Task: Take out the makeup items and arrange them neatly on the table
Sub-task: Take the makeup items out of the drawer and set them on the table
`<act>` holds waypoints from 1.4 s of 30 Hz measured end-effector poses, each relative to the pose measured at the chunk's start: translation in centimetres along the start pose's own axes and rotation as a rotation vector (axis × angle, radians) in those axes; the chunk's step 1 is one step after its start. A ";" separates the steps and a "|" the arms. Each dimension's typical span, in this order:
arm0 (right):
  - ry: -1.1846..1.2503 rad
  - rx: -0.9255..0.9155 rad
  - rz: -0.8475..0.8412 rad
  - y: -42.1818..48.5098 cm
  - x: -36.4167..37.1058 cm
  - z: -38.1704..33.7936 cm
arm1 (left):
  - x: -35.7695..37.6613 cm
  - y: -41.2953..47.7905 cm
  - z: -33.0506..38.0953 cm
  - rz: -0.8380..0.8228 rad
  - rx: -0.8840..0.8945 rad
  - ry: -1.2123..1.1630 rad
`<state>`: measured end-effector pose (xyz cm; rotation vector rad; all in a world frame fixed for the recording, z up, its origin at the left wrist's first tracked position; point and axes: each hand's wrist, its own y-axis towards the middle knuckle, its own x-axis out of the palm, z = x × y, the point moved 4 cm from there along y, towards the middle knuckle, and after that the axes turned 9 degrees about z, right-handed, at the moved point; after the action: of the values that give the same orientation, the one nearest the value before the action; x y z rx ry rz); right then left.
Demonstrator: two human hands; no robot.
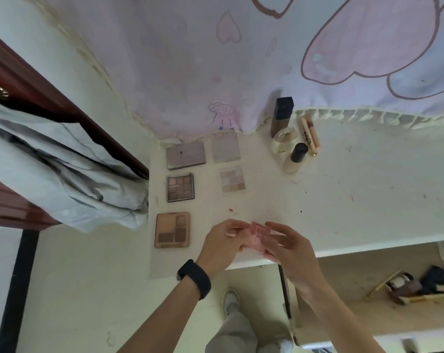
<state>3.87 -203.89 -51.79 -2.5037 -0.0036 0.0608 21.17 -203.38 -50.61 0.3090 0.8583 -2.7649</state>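
Pink case (257,236) sits at 6 o'clock of the table (355,200), over the front edge, held between both hands. I can't tell if it touches the surface.

Left hand (223,240) pinches the case's 9 o'clock side, thumb on top, fingers curled under. Right hand (289,248) holds the 3 o'clock side, fingers bent round the edge and underside. Neither hand holds anything else.

Handling, judged: small, see-through pink plastic, so probably light and stiff with smooth, slick faces. A flat-face pinch could slide. If it is a hinged compact, squeezing near the seam could pop the lid, and a drop could crack any pressed powder inside. Best hold looks like opposite side edges, thumb over the top to keep the lid down, then set it flat.

Already laid out:
- Tan palette (172,230) at 9 o'clock from the case.
- Dark palette (180,187) and grey palette (186,154) toward 10–11 o'clock, in a column.
- Two pale palettes (233,180) at 11–12 o'clock.
- Bottles (282,115) and tubes (310,135) clustered at 1 o'clock.

Free spot beside the tan palette — likely the next slot.
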 end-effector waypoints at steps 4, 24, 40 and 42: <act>-0.259 -0.131 0.019 0.8 3.1 -0.7 | -4.2 -0.4 -0.6 0.261 0.226 0.259; -0.704 -0.649 0.099 2.4 11.8 -0.6 | -10.6 -0.6 -3.4 0.585 0.289 0.774; -0.425 -0.349 0.339 -6.3 -9.2 6.9 | 9.0 -7.3 -0.1 0.099 0.830 0.799; -0.580 -0.319 0.392 -7.1 -13.9 8.8 | 13.7 -8.2 -0.8 -0.079 0.843 0.782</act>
<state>-10.30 -193.20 -53.98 -2.6689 0.2550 1.0117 5.97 -198.52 -50.56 1.5732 -0.2808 -2.9101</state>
